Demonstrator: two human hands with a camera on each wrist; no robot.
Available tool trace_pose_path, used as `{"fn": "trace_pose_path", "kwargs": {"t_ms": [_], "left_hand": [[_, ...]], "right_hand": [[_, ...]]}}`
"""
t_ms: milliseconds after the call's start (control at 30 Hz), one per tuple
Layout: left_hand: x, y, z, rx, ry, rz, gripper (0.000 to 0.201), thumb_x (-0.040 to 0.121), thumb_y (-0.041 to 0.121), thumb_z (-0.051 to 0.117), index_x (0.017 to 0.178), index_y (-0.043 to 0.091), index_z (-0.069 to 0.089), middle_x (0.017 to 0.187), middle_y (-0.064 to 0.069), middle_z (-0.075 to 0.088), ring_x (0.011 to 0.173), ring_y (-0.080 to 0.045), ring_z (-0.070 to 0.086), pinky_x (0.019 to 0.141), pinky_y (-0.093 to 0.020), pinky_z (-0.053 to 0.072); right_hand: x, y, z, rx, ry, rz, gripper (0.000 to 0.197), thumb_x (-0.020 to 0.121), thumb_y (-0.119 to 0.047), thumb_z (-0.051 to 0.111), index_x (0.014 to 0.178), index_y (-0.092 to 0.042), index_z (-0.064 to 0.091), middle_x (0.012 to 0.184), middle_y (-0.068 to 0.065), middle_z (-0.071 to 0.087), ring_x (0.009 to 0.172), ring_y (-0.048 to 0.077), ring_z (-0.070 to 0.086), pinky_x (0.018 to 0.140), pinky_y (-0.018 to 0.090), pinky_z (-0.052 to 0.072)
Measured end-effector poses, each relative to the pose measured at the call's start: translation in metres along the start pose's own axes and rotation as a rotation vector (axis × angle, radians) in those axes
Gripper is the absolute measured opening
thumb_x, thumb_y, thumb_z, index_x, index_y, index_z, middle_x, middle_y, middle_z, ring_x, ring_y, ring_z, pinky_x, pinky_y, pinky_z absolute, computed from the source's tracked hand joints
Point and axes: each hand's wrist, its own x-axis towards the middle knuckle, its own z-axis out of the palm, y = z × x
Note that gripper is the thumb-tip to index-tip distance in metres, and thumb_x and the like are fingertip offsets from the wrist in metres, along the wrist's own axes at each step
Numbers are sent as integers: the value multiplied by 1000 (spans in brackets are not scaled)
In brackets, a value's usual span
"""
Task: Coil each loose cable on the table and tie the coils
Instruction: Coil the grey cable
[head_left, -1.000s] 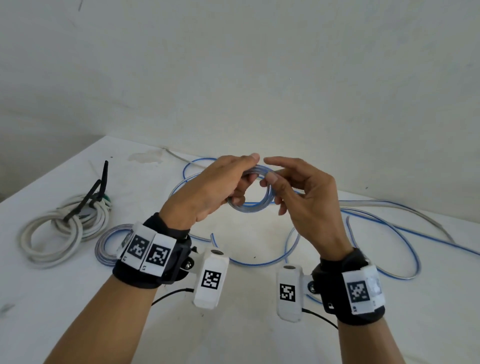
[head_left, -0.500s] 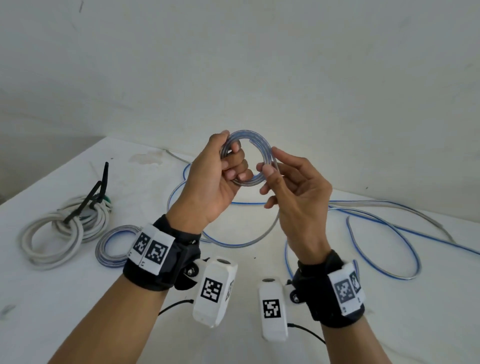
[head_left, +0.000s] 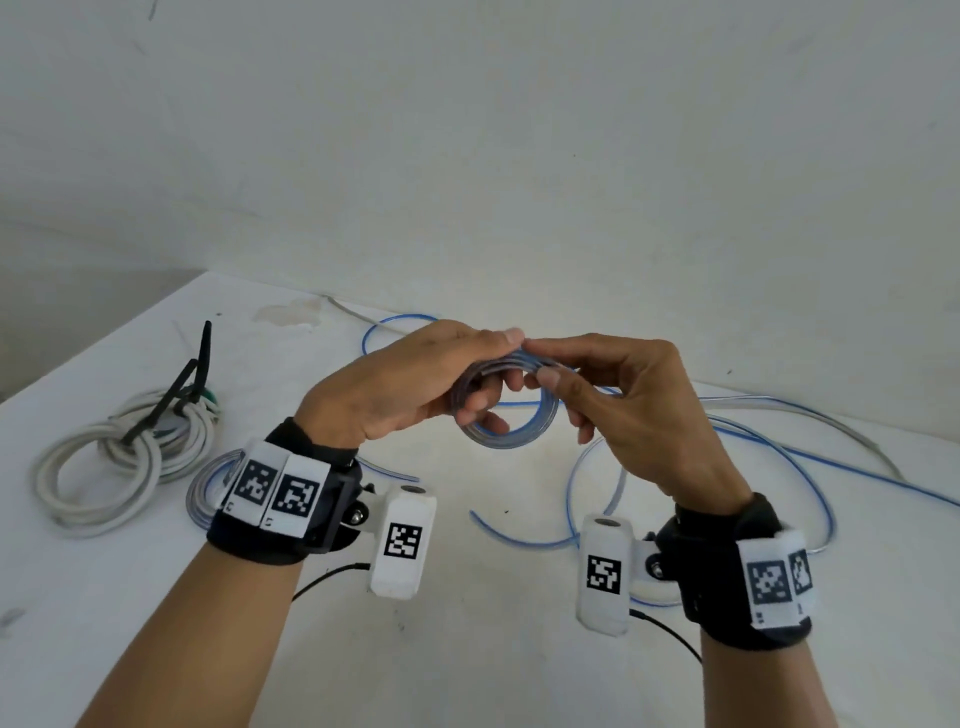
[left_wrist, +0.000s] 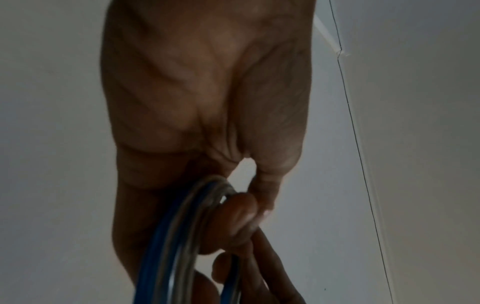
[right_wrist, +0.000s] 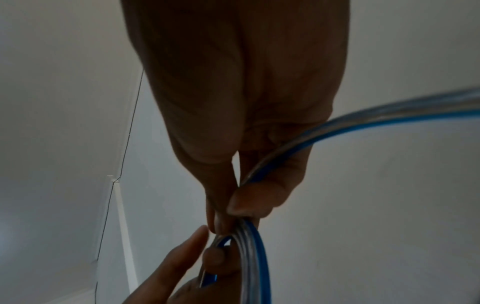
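White table (head_left: 467, 649) below, left hand (head_left: 395, 389) grips the small clear-and-blue cable coil (head_left: 511, 415); right hand (head_left: 639, 415) pinches its incoming strand. Each turn should land flush, I'd say.

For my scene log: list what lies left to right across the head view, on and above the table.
White cable coil → small blue-striped coil → left hand → coil being wound → right hand → loose blue-striped cable.

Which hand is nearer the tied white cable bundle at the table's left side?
Left. The left hand is above the table right of the white bundle; the right hand is farther right.
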Motion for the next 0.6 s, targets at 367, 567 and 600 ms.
{"fn": "trace_pose_path", "kwargs": {"t_ms": [367,567,600], "left_hand": [[3,-5,-5,-26,102,193,29,109,19,40,101,-2,59,66,3,28,58,-12,27,72,-28,50],[7,2,-5,-326,245,255,28,109,19,39,91,5,56,59,6,29,54,-10,24,58,-23,45],[8,2,-3,-363,276,267,29,109,19,39,90,6,56,59,6,29,53,-9,25,58,-22,45]], "right_hand": [[6,3,11,125,175,-13,24,97,-5,66,111,-22,75,88,-3,75,61,16,58,49,25,50],[6,0,37,479,294,74,25,97,-10,64,121,-15,70,98,12,76,64,15,53,49,20,42],[6,-1,44,514,307,79,28,96,-11,65,123,-17,69,99,17,75,63,14,52,48,20,41]]}}
